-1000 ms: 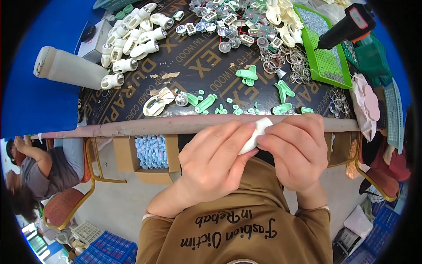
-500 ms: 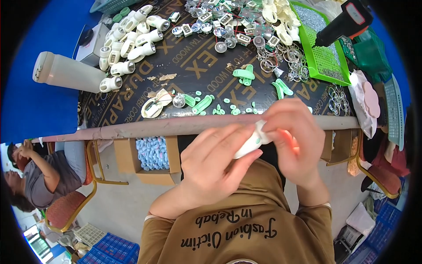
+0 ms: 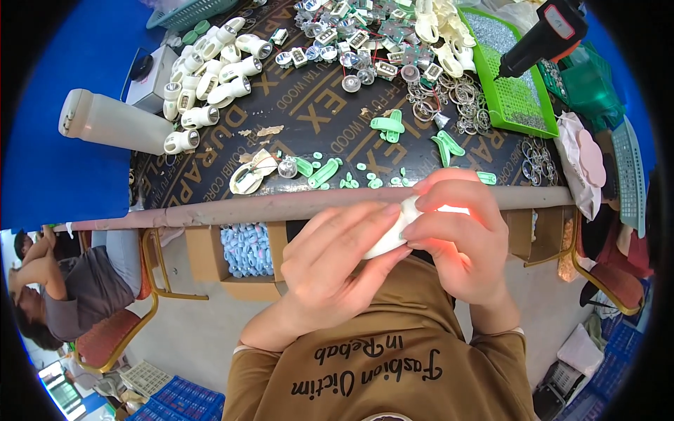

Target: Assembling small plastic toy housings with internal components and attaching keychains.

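Observation:
A small white flashlight (image 3: 387, 240) is held between both my hands over the table's front edge. My left hand (image 3: 330, 256) wraps its body, with the thumb along the near side. My right hand (image 3: 463, 238) curls its fingers around the other end, and a bright reddish glow shows on them. Beyond my hands lie green plastic strips (image 3: 324, 173), small green buttons (image 3: 375, 183) and a crossed pair of green strips (image 3: 387, 125). An opened white flashlight shell (image 3: 253, 172) rests to the left, beside a clear reflector (image 3: 287, 167).
White flashlights (image 3: 235, 70) are heaped at the far left, near a white bottle (image 3: 116, 121). Circuit parts (image 3: 358, 42) pile up at the back. A power screwdriver (image 3: 540, 38) overhangs a green tray (image 3: 523, 116). Below the table sits a carton (image 3: 203, 254) of blue pieces; another person (image 3: 91, 270) sits left.
My right fingers have shifted from a raised pinch to a lower curl around the flashlight's end. The green button seen on its body is now covered. My left hand keeps its grip.

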The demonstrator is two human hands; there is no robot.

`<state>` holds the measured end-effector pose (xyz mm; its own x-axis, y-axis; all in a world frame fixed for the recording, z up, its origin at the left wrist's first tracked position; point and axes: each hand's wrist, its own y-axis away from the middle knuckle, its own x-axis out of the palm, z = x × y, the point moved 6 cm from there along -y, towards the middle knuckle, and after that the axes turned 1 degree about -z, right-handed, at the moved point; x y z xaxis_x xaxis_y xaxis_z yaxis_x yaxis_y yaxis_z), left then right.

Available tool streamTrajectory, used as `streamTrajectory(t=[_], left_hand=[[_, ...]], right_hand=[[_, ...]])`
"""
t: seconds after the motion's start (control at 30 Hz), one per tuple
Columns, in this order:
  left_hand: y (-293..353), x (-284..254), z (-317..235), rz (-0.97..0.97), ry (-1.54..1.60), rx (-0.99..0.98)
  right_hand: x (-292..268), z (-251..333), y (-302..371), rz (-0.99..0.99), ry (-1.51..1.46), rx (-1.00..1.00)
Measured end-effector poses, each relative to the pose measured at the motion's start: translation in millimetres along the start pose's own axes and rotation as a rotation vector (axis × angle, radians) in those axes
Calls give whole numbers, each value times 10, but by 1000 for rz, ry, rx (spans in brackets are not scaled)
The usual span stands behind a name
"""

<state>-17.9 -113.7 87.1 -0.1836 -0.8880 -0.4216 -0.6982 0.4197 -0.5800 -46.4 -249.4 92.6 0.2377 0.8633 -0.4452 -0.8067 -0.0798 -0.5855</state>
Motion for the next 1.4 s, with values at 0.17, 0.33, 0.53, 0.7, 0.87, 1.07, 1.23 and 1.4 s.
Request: streamTrajectory(t=[0.17, 0.33, 0.53, 0.7, 0.87, 1.07, 1.23, 1.4], left_hand=[[34, 5, 60, -13, 37, -37], [199, 157, 282, 73, 509, -444], [105, 164, 187, 287, 139, -150], [155, 137, 121, 18, -130, 165], [203, 163, 134, -49, -171, 157], [460, 389, 349, 197, 707, -544], [589, 598, 319, 551, 1237, -843], [526, 549, 352, 462, 1111, -856]], right_hand=[[48, -195, 95, -177, -429, 335], [112, -348, 189, -21, -626, 436], [104, -333, 194, 18, -650, 354], [153, -307, 181, 63, -449, 281], [174, -237, 179, -19, -283, 137], [102, -297, 192, 183, -209, 159], [156, -264, 180, 281, -223, 116], [226, -298, 177, 289, -336, 291]])
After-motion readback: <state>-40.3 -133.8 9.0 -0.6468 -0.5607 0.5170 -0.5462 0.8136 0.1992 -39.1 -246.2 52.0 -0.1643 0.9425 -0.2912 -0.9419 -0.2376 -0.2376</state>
